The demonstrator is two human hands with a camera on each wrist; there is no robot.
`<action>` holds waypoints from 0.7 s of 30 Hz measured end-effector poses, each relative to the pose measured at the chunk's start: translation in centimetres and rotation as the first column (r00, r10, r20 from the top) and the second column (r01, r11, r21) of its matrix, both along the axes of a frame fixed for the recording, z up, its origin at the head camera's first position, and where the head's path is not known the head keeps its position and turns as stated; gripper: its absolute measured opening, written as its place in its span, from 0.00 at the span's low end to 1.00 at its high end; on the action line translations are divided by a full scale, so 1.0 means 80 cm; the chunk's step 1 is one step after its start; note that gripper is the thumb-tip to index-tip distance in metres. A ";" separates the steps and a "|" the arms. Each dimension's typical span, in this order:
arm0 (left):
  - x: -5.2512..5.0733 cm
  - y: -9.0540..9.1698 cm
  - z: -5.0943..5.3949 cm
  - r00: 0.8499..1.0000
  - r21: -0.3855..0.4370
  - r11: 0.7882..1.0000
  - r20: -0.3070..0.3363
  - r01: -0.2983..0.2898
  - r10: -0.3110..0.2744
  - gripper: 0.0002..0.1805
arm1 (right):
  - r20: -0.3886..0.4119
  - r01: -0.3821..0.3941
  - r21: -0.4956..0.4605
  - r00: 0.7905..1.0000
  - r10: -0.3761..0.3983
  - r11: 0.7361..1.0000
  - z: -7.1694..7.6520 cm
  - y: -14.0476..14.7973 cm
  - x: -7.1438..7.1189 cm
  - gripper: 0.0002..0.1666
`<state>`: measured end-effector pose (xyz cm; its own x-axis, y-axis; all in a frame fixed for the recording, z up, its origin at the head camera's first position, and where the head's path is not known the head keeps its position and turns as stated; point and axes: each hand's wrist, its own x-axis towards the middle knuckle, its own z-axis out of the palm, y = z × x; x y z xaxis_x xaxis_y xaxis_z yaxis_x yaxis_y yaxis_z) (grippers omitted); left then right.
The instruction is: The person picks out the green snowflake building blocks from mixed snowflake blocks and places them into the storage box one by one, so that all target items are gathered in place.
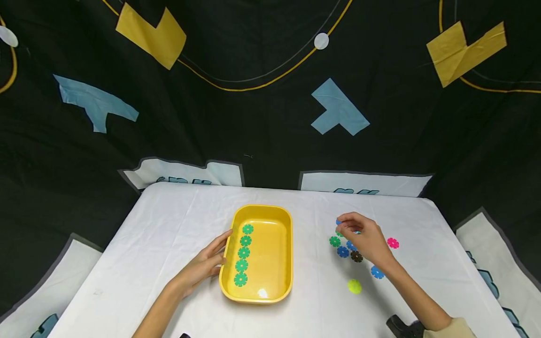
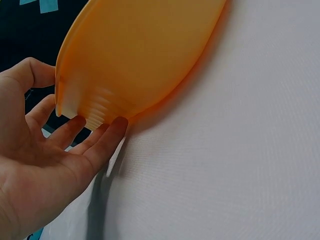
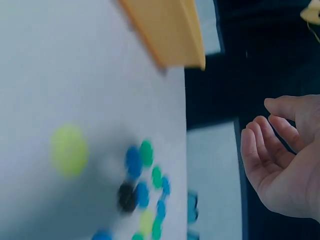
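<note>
A yellow tray (image 1: 276,263) lies on the white table, with several green flower-shaped discs (image 1: 243,252) in a column along its left side. My left hand (image 1: 205,261) holds the tray's left edge; in the left wrist view the thumb is at the rim and the fingers touch the outer wall. My right hand (image 1: 364,235) is raised over a loose group of discs, its fingers loosely bent. Nothing shows between thumb and fingers in the right wrist view. Near it are a green disc (image 1: 335,241), a blue disc (image 1: 343,252) and a dark brown disc (image 1: 357,256). The hand partly hides others.
A pink disc (image 1: 393,243) lies right of the group. Another blue disc (image 1: 377,272) and a yellow-green disc (image 1: 354,286) lie nearer the front. Behind the white table (image 1: 169,220) hangs a black cloth (image 1: 270,131) with tape pieces and cords.
</note>
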<state>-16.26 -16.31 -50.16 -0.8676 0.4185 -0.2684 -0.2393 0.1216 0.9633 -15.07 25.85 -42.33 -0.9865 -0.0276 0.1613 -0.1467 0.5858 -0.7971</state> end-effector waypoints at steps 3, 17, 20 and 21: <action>0.000 0.000 0.001 1.000 -0.005 1.000 0.001 -0.003 0.003 0.41 | 0.002 0.052 0.042 0.999 -0.052 0.998 -0.008 0.030 0.017 0.14; -0.016 0.007 0.010 1.000 0.017 1.000 -0.015 0.010 -0.009 0.41 | 0.304 0.301 0.111 0.897 -0.321 0.947 -0.078 0.132 0.056 0.28; -0.020 0.011 0.014 1.000 0.019 1.000 -0.025 0.017 -0.016 0.41 | 0.287 0.329 0.155 0.887 -0.362 0.931 -0.087 0.139 0.055 0.28; -0.020 0.012 0.014 1.000 0.019 1.000 -0.024 0.019 -0.018 0.41 | 0.274 0.341 0.167 0.885 -0.375 0.925 -0.090 0.138 0.054 0.28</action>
<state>-17.86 -15.39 -49.01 -0.8658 0.4393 -0.2397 -0.2141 0.1077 0.9709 -10.73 36.90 -49.53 -0.9339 0.3360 -0.1223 0.3217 0.6403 -0.6975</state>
